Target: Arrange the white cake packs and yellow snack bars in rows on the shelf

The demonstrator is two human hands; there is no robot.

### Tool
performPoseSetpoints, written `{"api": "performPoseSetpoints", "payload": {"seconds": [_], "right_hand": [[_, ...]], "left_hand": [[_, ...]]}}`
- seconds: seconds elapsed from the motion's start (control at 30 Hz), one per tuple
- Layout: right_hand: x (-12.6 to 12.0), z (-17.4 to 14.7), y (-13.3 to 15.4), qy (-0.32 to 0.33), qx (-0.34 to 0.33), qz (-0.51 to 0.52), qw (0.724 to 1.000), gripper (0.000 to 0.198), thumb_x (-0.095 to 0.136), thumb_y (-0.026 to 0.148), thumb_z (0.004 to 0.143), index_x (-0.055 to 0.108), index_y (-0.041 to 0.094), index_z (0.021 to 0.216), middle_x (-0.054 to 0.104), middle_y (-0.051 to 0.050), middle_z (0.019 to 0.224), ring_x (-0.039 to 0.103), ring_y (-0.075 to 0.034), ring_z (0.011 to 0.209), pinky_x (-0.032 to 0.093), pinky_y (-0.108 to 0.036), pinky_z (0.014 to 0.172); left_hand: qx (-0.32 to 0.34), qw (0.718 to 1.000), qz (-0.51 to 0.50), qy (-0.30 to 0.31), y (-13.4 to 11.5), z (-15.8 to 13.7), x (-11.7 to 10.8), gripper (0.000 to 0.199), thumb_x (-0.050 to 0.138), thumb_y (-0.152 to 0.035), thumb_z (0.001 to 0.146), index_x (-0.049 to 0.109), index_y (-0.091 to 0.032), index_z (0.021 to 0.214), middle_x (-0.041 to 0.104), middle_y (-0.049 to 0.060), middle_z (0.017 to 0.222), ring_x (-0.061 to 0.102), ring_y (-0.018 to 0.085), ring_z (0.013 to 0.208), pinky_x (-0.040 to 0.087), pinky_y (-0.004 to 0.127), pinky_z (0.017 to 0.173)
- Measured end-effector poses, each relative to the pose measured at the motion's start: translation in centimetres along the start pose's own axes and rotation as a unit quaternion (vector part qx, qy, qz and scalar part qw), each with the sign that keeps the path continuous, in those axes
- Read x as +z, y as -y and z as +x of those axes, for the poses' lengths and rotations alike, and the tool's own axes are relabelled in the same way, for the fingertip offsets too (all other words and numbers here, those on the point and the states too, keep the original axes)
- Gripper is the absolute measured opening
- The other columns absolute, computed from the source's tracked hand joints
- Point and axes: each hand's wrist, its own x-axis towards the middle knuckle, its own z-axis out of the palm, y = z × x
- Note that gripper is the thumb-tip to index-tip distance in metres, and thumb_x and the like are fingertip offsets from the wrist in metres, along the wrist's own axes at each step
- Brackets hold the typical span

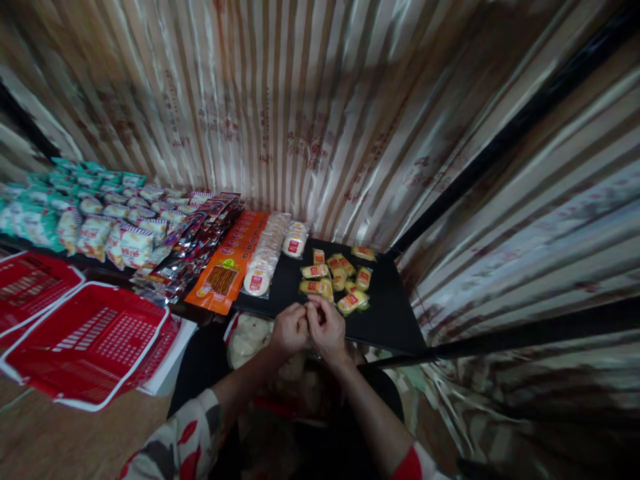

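Observation:
My left hand and my right hand meet at the front edge of the black table. Both have curled fingers, with the fingertips brought together. Whatever they may hold is hidden or too small to make out. Just beyond them lie several small yellow snack packets with red labels, scattered in a loose group. Left of these is a row of clear-wrapped round white crackers, with another cracker packet beside it. Below my hands, between my knees, a container holds pale wrapped items, partly covered by my forearms.
An orange snack bag and dark red packets lie farther left. Beyond are white packets and teal packets. Red baskets stand at the lower left. A pleated curtain and a black pole enclose the table.

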Motion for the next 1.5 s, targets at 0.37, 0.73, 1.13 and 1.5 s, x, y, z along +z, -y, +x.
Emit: {"api": "performPoseSetpoints", "payload": {"seconds": [0.37, 0.73, 1.13, 1.5], "right_hand": [[2.0, -11.9, -5.3, 0.203, 0.104, -0.108, 0.968, 0.038, 0.041, 0.012, 0.076, 0.062, 0.017, 0.108, 0.066, -0.011, 0.107, 0.060, -0.022, 0.101, 0.043, -0.036, 0.092], [2.5, -12.9, -5.9, 0.225, 0.101, -0.111, 0.963, 0.039, 0.037, 0.009, 0.078, 0.064, 0.016, 0.105, 0.069, -0.010, 0.099, 0.062, -0.020, 0.096, 0.046, -0.031, 0.088], [0.7, -11.9, -5.2, 0.148, 0.003, -0.021, 0.989, 0.051, 0.046, 0.007, 0.069, 0.058, 0.018, 0.117, 0.059, -0.008, 0.119, 0.048, -0.022, 0.116, 0.037, -0.042, 0.100], [-1.9, -8.7, -2.3, 0.120, 0.039, 0.016, 0.992, 0.025, 0.049, 0.034, 0.081, 0.065, 0.020, 0.095, 0.068, -0.006, 0.092, 0.062, -0.020, 0.086, 0.048, -0.033, 0.080]], "left_hand": [[-0.036, 0.961, 0.207, 0.178, 3.6, -10.5, 4.0, 0.037, 0.038, -0.013, 0.082, 0.053, -0.007, 0.115, 0.047, 0.021, 0.129, 0.035, 0.030, 0.127, 0.027, 0.047, 0.105], [-0.013, 0.941, 0.245, 0.235, 3.3, -10.8, 3.3, 0.023, 0.041, -0.016, 0.082, 0.060, -0.014, 0.096, 0.055, 0.015, 0.113, 0.047, 0.026, 0.111, 0.033, 0.045, 0.099], [-0.159, 0.982, 0.028, 0.101, 3.6, -7.9, 1.4, 0.018, 0.055, -0.024, 0.072, 0.064, -0.017, 0.086, 0.064, 0.004, 0.093, 0.056, 0.018, 0.091, 0.042, 0.029, 0.086], [-0.182, 0.954, -0.201, 0.130, 1.9, -3.8, -2.9, 0.038, 0.047, -0.046, 0.076, 0.063, -0.012, 0.075, 0.058, -0.001, 0.064, 0.050, 0.011, 0.062, 0.039, 0.022, 0.060]]}}
